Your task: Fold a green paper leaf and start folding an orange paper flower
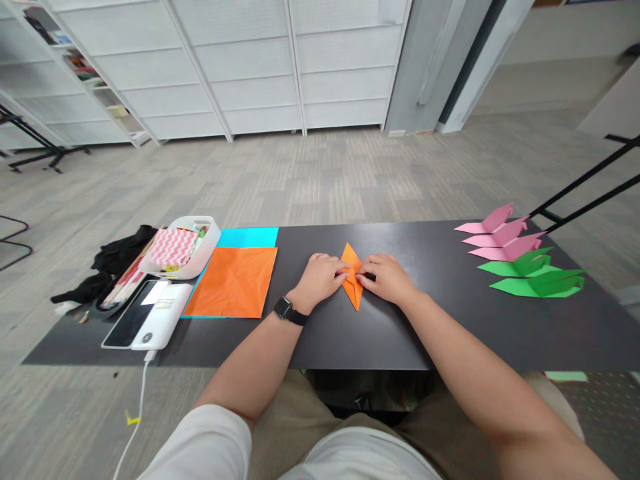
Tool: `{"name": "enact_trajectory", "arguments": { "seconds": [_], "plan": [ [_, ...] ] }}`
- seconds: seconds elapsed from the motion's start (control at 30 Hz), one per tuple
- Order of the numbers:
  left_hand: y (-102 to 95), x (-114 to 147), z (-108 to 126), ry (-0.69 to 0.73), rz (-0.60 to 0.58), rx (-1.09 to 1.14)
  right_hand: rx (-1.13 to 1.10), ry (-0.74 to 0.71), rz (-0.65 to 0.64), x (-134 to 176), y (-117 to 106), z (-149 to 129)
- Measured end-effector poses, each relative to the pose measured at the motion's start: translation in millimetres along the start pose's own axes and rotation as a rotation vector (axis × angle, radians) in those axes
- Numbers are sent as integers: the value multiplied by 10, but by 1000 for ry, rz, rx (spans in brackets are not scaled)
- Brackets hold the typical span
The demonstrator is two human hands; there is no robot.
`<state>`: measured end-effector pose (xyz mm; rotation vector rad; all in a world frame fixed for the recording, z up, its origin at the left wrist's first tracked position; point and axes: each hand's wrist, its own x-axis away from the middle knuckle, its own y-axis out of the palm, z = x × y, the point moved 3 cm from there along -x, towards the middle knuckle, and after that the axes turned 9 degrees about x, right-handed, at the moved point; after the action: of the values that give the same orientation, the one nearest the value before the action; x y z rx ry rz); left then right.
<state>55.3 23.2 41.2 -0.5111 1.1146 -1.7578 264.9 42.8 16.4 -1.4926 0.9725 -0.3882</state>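
Note:
On the dark table (pixel 320 340) in front of me lies an orange folded paper diamond (pixel 353 293), its points facing away from me and toward me. My left hand (pixel 324 277) pinches its left side, fingers closed at the middle. From the other side my right hand (pixel 387 277) grips the right edge with thumb and fingertips. The fingertips hide part of the centre folds. A dark watch (pixel 283 307) is on the left wrist. Flat orange paper (pixel 233 283) rests left of my hands, over blue paper (pixel 250 237).
At the right stand folded pink paper figures (pixel 505 243) and green ones (pixel 540 283). To the left are a white basket (pixel 213 237) with a pink zigzag packet, a phone (pixel 133 317), a white power bank (pixel 161 317) with a cable, and black cloth (pixel 125 250).

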Motion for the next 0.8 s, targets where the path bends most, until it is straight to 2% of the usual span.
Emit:
{"name": "enact_trajectory", "arguments": {
  "seconds": [0.2, 0.43, 0.63, 0.8],
  "plan": [
    [53, -7, 26, -22, 9, -81, 42, 23, 9, -13, 55, -17],
    [33, 66, 164, -42, 23, -207, 79, 15, 0, 10, 45, -46],
    [67, 108, 201, -91, 57, -217, 62, 35, 39, 63, 13, 77],
    [48, 116, 195, -100, 47, -213, 31, 56, 24, 101, -15, 147]
  ]
}}
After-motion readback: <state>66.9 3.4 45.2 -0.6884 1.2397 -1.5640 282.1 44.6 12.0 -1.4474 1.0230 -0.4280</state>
